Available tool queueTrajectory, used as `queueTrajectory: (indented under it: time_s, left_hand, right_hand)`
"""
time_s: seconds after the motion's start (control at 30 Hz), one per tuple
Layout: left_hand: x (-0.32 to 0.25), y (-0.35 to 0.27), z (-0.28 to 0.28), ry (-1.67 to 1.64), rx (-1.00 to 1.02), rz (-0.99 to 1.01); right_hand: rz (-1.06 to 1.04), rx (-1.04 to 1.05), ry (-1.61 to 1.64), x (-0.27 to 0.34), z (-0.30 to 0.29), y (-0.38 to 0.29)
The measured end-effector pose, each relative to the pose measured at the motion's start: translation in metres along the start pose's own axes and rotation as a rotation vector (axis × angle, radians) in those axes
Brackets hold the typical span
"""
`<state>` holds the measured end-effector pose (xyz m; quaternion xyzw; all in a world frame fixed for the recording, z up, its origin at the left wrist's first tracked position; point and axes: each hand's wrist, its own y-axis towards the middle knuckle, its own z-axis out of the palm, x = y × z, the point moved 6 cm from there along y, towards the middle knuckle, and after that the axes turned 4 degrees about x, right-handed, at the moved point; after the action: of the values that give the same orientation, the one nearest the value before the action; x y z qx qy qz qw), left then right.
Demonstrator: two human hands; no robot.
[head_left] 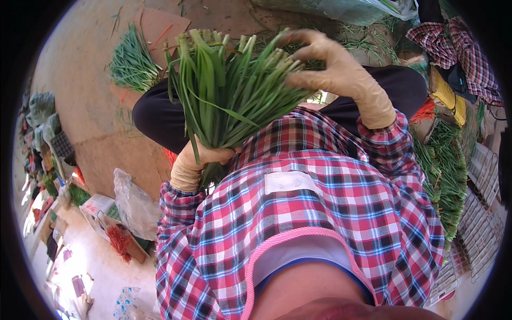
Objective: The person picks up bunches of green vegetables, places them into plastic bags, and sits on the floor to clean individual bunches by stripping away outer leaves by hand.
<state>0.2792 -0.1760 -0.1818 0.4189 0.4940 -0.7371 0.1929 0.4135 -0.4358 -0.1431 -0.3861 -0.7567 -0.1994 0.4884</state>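
Observation:
My left hand (206, 158), in a tan rubber glove, is closed around a large bunch of long green leafy stalks, probably garlic chives (236, 92). The cut, pale stem ends fan out at the top of the bunch, away from my body. My right hand (320, 64), also gloved, is at the right side of the stem ends with its fingers spread; it looks slightly blurred, and whether its fingertips touch the stems is unclear. A smaller bunch of green stalks (134, 62) lies on a flat brown board (172, 24) beyond my left knee.
Loose green trimmings (370, 44) and a clear plastic bag (340, 8) lie ahead. Stacked green bunches (444, 172) and wire racks (480, 232) are at the right, near a person's checked sleeve (474, 56). At left are a plastic bag (134, 204) and red ties (119, 242) on a box.

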Motion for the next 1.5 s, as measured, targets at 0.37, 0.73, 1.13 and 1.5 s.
queueTrajectory:
  time_s: [0.37, 0.73, 1.13, 1.5]
  left_hand:
    - [-0.019, 0.001, 0.015, -0.174, 0.02, -0.138]
    - [-0.012, 0.009, 0.007, -0.146, -0.007, -0.013]
    - [-0.012, 0.018, -0.004, 0.144, -0.053, 0.084]
    - [0.009, 0.012, -0.014, 0.386, -0.064, -0.05]
  right_hand:
    - [-0.128, -0.458, -0.137, -0.016, -0.021, -0.007]
    - [-0.265, -0.493, -0.486, -0.005, -0.058, -0.007]
    - [-0.095, -0.128, 0.165, 0.022, 0.007, -0.002]
    - [-0.391, -0.207, -0.572, 0.052, -0.03, -0.003]
